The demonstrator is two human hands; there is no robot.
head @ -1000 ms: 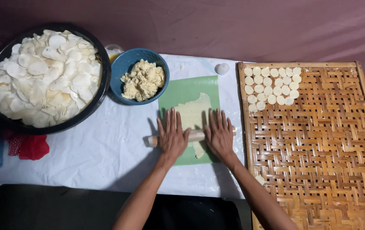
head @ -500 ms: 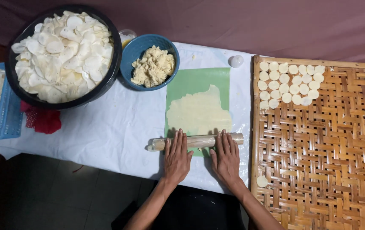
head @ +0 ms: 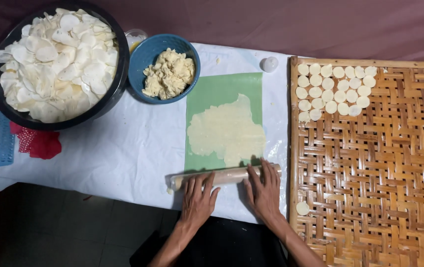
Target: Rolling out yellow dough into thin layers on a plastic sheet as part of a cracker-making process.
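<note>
A white-covered counter (head: 123, 148) stands over dark floor. The left hand (head: 198, 198) and right hand (head: 264, 190) lie flat, fingers spread, on the rolling pin (head: 224, 176) at the near end of the green sheet (head: 222, 91), below the flattened dough (head: 227, 131). Since before, the pin has rolled nearer. Beyond stand a blue bowl (head: 140, 59), a black basin (head: 115, 84) and a woven tray (head: 380, 163).

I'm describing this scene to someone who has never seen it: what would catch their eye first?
Probably the big black bowl heaped with pale round chips at far left, and the woven bamboo tray on the right with small dough discs lined up in its far corner. In the middle, the left hand and right hand press a rolling pin at the near edge of a green sheet carrying flattened dough.
</note>
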